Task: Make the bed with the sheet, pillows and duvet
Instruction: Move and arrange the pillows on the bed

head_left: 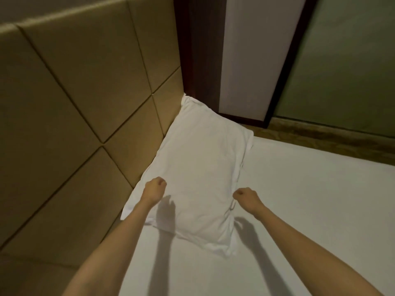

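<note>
Roughly a third done, I'd judge: sheet [299, 199] lies smooth, one pillow [203, 163] lies along the headboard [74, 92], touching it. Left hand [155, 186], nearer the headboard, and right hand [243, 194] hover above the pillow, fingers curled, gripping nothing. Duvet and any other pillow aren't in view.

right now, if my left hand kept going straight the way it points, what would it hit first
Probably the pillow: the left hand is fisted above its near end, casting a shadow on it, and points along it toward the far corner. Depth is unclear, so it might skim over.
</note>
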The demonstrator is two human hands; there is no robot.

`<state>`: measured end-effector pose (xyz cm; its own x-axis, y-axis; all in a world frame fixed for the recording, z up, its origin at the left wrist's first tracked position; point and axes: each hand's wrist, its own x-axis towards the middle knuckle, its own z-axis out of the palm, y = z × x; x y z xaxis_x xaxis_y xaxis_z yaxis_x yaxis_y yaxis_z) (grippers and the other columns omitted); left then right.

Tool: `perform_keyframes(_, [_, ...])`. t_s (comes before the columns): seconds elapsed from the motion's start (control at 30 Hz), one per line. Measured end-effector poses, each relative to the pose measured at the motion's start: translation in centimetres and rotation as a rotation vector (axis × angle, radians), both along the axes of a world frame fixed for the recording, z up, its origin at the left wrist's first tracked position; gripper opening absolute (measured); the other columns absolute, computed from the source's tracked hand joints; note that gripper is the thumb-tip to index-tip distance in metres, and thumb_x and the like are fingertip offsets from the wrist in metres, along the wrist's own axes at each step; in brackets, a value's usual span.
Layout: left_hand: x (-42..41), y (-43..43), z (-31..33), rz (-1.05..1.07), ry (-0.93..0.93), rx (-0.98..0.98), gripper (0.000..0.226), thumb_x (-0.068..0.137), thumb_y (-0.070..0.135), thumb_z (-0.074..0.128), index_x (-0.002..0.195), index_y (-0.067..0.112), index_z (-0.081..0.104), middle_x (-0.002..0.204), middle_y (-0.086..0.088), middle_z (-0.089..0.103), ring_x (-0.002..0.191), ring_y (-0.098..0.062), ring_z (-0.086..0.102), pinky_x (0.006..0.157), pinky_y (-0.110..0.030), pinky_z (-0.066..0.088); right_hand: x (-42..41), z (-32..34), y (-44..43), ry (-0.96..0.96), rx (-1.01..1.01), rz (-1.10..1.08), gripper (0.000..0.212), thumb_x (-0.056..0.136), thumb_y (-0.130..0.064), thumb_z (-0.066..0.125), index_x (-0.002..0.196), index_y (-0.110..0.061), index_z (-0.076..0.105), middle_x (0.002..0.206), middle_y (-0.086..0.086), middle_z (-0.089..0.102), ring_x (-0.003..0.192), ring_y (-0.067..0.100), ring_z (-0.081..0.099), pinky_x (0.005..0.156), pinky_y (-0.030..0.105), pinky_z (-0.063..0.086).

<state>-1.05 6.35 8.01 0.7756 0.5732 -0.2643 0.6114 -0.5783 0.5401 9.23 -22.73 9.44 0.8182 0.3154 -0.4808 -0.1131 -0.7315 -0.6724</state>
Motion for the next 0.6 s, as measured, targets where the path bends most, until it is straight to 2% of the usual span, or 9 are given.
perform_keyframes(0.07, [-0.9,-2.0,2.1,-0.027,-0.074,-0.085,0.026,0.095,0.014,0.041,0.104,0.003,0.063,0.104,-0.014,0.066,0.096,-0.032,0.058,0.082,-0.037,0.043,-1.5,2.1,-0.9,0.031,0.124,-0.096,0.021,0.089,-0.011,0.053,0.095,0.000,0.069,0.098,0.012,0.066,0.089,0.023,0.059,0.069,0.024,0.043])
perform_keyframes(0.17, [-2.4,-4.6,5.2,-0.070,-0.144,-0.172,0.027,0.096,0.015,0.043,0.110,0.004,0.064,0.113,-0.010,0.065,0.101,-0.029,0.061,0.088,-0.036,0.047,-3.8,5.0,-2.3,0.067,0.270,-0.213,0.014,0.090,-0.013,0.055,0.089,-0.006,0.067,0.095,0.010,0.067,0.083,0.020,0.061,0.063,0.021,0.044])
perform_keyframes(0.3, [-4.6,-8.1,9.0,-0.052,-0.247,-0.305,0.027,0.096,0.015,0.044,0.114,0.005,0.061,0.113,-0.010,0.064,0.097,-0.023,0.063,0.078,-0.028,0.045,-6.8,7.9,-4.2,0.072,0.380,-0.350,0.013,0.090,-0.013,0.056,0.080,-0.010,0.064,0.090,0.011,0.067,0.078,0.020,0.060,0.069,0.028,0.044])
perform_keyframes(0.4, [-6.8,-10.3,11.3,-0.041,-0.304,-0.401,0.029,0.096,0.014,0.043,0.119,0.004,0.057,0.113,-0.009,0.063,0.092,-0.019,0.062,0.079,-0.026,0.045,-9.2,9.4,-5.2,0.055,0.442,-0.437,0.012,0.090,-0.011,0.055,0.082,-0.009,0.064,0.088,0.011,0.068,0.078,0.021,0.061,0.071,0.030,0.045])
perform_keyframes(0.6, [-10.3,-12.9,13.4,0.003,-0.361,-0.577,0.022,0.098,0.018,0.044,0.109,0.007,0.059,0.110,-0.011,0.066,0.090,-0.020,0.064,0.072,-0.025,0.048,-14.0,11.1,-7.1,0.035,0.527,-0.518,0.012,0.088,-0.011,0.057,0.090,-0.004,0.066,0.089,0.013,0.071,0.080,0.022,0.064,0.076,0.031,0.047])
